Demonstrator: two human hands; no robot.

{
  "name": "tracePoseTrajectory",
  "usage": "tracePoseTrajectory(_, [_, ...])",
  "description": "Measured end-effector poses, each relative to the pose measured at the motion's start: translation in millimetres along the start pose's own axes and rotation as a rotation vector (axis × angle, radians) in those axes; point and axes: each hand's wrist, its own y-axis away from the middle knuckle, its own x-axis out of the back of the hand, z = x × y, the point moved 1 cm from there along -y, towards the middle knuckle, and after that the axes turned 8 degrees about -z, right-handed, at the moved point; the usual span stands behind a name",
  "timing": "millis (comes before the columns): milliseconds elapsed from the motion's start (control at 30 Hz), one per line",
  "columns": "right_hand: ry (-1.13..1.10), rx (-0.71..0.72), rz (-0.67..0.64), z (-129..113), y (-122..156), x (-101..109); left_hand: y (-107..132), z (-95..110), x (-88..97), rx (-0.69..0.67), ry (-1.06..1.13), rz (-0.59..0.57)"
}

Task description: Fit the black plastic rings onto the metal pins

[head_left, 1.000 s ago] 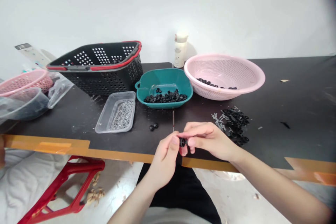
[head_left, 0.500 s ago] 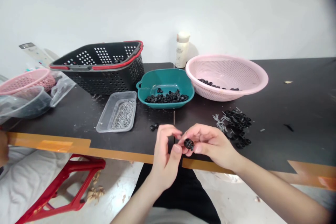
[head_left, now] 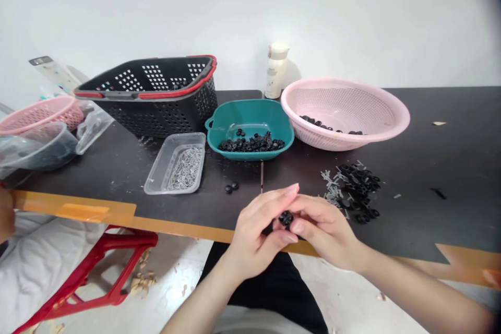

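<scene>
The left hand point(head_left: 256, 237) and right hand point(head_left: 326, 232) pinch a small black plastic part point(head_left: 286, 218) between their fingertips, just over the orange front edge of the worktop point(head_left: 183, 227), with a heap of black pieces point(head_left: 356, 187) nearer the right hand

A plain white wall point(head_left: 250, 5) beyond the grip point(head_left: 285, 219), a dark work table point(head_left: 442, 193) with orange tape point(head_left: 78, 212) along its edge just behind it, a pale floor point(head_left: 344, 292) below, a red stool point(head_left: 97, 271) down left, white fabric point(head_left: 35, 266) beside it, soft even light
</scene>
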Motion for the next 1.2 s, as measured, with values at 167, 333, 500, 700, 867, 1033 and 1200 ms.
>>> tracePoseTrajectory(167, [0.141,0.077,0.062,-3,1,-2,0,-1,-5.0,0.007,0.04,-0.003])
tracePoseTrajectory(333, [0.207,0.143,0.122,-3,5,-4,0,-2,-8.8,0.014,0.075,0.002])
tracePoseTrajectory(500, [0.199,0.162,0.154,-1,5,-3,0,0,-8.2,0.024,0.051,0.019])
tracePoseTrajectory(700, [-0.035,0.054,0.04,9,4,2,-1,5,1.6,0.049,-0.168,0.11])
tracePoseTrajectory(867, [-0.345,-0.057,-0.029,17,0,1,0,6,9.1,0.024,-0.281,0.163])
tracePoseTrajectory(1033, [-0.604,-0.262,-0.059,24,0,-1,4,1,13.8,0.019,-0.187,0.198])
tracePoseTrajectory(1200, [-0.542,-0.276,-0.021,25,-1,-1,11,-5,15.7,0.073,-0.16,0.129])
